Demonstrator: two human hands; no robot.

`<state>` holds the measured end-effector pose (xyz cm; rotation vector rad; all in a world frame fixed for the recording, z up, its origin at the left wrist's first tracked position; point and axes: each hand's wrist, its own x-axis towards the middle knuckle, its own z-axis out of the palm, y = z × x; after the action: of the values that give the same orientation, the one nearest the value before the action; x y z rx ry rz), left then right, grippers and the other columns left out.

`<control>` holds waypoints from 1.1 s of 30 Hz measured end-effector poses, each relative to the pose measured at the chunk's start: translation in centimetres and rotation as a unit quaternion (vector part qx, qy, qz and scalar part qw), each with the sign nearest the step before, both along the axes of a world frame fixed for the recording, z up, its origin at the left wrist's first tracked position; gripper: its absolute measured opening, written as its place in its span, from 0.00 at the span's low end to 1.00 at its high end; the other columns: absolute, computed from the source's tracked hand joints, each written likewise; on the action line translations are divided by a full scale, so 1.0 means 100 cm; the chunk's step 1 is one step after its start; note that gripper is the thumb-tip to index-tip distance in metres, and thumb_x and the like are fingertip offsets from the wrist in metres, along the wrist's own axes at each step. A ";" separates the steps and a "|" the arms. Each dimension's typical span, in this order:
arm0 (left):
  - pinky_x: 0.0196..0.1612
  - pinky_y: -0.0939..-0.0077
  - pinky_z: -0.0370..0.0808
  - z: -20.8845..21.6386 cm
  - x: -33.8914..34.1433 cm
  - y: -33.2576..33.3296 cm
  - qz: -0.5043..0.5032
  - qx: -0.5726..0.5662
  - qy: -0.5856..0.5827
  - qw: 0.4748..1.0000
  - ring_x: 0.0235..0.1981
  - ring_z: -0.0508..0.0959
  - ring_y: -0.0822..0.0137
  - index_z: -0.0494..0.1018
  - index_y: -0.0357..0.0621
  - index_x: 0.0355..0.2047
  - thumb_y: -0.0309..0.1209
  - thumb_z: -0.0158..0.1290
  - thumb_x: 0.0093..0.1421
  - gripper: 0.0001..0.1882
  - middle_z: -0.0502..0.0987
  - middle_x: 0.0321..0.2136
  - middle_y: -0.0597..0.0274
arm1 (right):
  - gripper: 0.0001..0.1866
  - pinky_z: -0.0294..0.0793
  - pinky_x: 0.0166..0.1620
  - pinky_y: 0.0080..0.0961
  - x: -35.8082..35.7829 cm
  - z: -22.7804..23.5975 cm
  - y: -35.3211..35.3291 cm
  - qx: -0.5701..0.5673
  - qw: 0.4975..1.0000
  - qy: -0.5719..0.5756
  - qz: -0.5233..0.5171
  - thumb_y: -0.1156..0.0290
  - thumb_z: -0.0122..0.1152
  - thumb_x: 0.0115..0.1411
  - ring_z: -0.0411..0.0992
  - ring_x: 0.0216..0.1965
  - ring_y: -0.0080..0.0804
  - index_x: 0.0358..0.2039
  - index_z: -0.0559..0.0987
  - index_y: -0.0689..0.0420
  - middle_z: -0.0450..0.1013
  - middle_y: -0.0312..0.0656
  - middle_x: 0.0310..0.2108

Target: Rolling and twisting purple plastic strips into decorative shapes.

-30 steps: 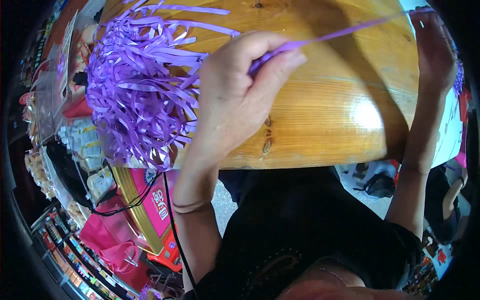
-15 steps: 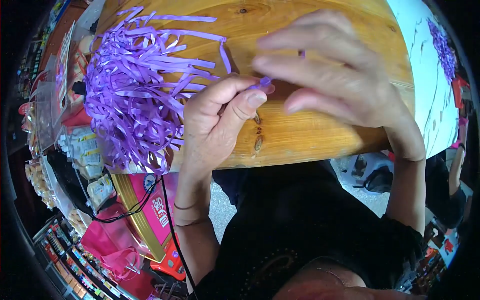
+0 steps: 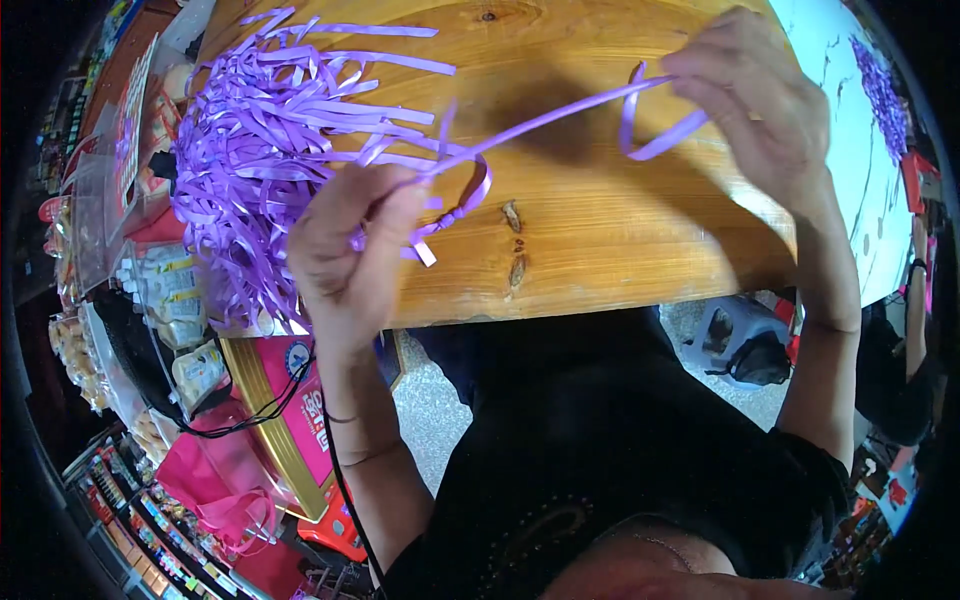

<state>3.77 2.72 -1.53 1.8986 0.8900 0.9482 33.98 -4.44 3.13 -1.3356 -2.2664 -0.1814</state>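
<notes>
A narrow purple ribbon (image 3: 550,118) is stretched between my two hands above the wooden table. My left hand (image 3: 350,245) is closed on one end, thumb against the fingers, and a knotted loop of ribbon hangs just beside it. Higher and to the right, my right hand (image 3: 755,105) pinches the other end, from which a loose curl drops. A big heap of purple ribbons (image 3: 255,190) lies on the table's left part, close behind my left hand, its strands pointing right.
The wooden table (image 3: 600,250) has a curved right edge beside a white marbled surface (image 3: 845,150), where another purple pile (image 3: 880,95) lies. Bagged goods (image 3: 170,295), a pink box with gold edging (image 3: 290,410) and a black cable (image 3: 340,470) are at the left. A grey stool (image 3: 735,330) stands below.
My hands have moved apart, the left one to the left and down, the right one up and right. The ribbon, earlier bunched at my left fingertips, is now drawn out between them.
</notes>
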 end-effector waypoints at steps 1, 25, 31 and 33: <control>0.28 0.87 0.64 0.000 -0.008 0.001 0.001 0.000 0.001 1.000 0.23 0.68 0.79 0.75 0.37 0.32 0.22 0.54 0.55 0.04 0.72 0.23 0.69 | 0.09 0.70 0.36 0.27 0.012 -0.007 -0.002 0.065 0.998 0.005 -0.018 0.77 0.62 0.48 0.72 0.34 0.34 0.32 0.78 0.63 0.73 0.41 0.28; 0.22 0.86 0.57 -0.013 -0.121 0.032 0.272 0.015 -0.137 0.952 0.18 0.62 0.80 0.74 0.40 0.32 0.35 0.50 0.61 0.10 0.64 0.16 0.73 | 0.11 0.68 0.51 0.19 0.177 -0.066 -0.084 -0.067 0.920 0.266 -0.278 0.80 0.53 0.58 0.70 0.45 0.24 0.43 0.75 0.62 0.74 0.36 0.38; 0.27 0.81 0.64 -0.033 -0.148 0.042 0.310 -0.084 -0.197 0.926 0.23 0.65 0.75 0.68 0.41 0.30 0.39 0.47 0.64 0.13 0.67 0.22 0.66 | 0.10 0.66 0.53 0.21 0.166 -0.068 -0.086 -0.062 0.875 0.374 -0.302 0.76 0.54 0.59 0.69 0.46 0.24 0.42 0.77 0.59 0.74 0.36 0.40; 0.30 0.80 0.66 -0.039 -0.151 0.045 0.285 -0.110 -0.264 0.915 0.26 0.67 0.73 0.68 0.40 0.32 0.37 0.47 0.64 0.12 0.68 0.24 0.64 | 0.10 0.67 0.51 0.20 0.163 -0.071 -0.083 -0.048 0.882 0.384 -0.269 0.75 0.55 0.59 0.71 0.44 0.23 0.41 0.78 0.58 0.75 0.36 0.40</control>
<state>-11.30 7.24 -5.44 1.1029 1.1710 1.5398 50.28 -12.72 -3.97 -1.6801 -1.2333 0.2471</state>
